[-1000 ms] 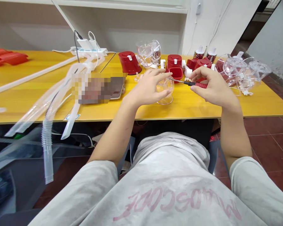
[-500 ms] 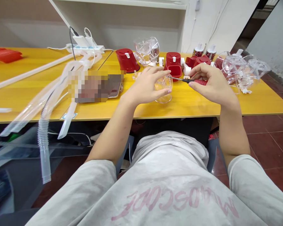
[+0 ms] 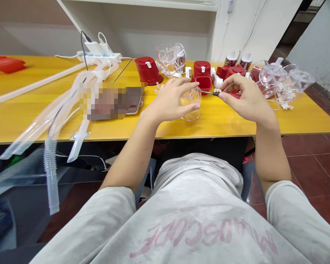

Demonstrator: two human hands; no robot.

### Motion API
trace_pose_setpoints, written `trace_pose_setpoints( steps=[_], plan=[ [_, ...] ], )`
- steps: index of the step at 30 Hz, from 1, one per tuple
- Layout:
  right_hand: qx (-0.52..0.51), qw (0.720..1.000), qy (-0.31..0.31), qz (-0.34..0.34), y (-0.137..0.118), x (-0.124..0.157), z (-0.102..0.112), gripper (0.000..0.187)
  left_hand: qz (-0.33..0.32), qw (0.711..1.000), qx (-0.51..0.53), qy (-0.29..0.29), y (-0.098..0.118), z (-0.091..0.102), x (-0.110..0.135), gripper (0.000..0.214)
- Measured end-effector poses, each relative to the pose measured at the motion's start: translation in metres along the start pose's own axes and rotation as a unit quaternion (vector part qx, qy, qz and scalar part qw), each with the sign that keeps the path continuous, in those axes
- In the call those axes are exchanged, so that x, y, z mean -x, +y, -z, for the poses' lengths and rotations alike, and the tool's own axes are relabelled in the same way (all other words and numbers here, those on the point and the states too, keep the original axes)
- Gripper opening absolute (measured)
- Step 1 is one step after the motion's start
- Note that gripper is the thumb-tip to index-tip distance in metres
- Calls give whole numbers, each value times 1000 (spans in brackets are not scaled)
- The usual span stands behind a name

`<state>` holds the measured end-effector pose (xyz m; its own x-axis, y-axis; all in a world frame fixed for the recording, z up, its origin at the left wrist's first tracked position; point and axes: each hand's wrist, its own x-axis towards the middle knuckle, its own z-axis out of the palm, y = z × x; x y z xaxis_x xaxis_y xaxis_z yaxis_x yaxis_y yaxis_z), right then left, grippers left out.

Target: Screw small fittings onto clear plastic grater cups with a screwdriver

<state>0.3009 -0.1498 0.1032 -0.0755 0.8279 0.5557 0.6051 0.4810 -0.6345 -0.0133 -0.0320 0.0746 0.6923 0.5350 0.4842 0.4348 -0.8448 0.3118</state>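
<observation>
My left hand [image 3: 176,99] is closed round a clear plastic part [image 3: 191,110] with round rims, holding it on its side against the yellow table. Its thumb and fingers reach along the part's right side. In my right hand [image 3: 243,97] is a screwdriver [image 3: 216,94] with a red and black handle, held level. The thin shaft points left and its tip meets the clear part near my left fingertips. What the tip touches there is too small to make out. Just behind the clear part stands a red plastic housing [image 3: 202,73] with an open square mouth.
Another red housing [image 3: 147,70] and clear plastic parts [image 3: 169,58] stand at the back. More clear parts [image 3: 283,79] are heaped at the right. Translucent hoses [image 3: 51,157] hang over the front edge at left, near a phone [image 3: 134,106] and a power strip [image 3: 110,57].
My right fingers have shifted slightly left along the screwdriver, covering more of its handle. My left hand and the clear part stay in place.
</observation>
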Motion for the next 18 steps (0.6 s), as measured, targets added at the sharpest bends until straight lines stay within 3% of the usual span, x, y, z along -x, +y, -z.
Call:
trace_pose_setpoints(
  steps=[3,7,18],
  plan=[
    [-10,1000,-7,-24,1,0,-2,24,-2,1000,-2,-1,-1,0,0,95],
    [-2,1000,-10,7,1,1,0,17,0,1000,-3,0,-1,0,0,98],
    [23,1000,-16,7,-4,3,4,30,2,1000,-4,2,-1,-1,0,102]
  ],
)
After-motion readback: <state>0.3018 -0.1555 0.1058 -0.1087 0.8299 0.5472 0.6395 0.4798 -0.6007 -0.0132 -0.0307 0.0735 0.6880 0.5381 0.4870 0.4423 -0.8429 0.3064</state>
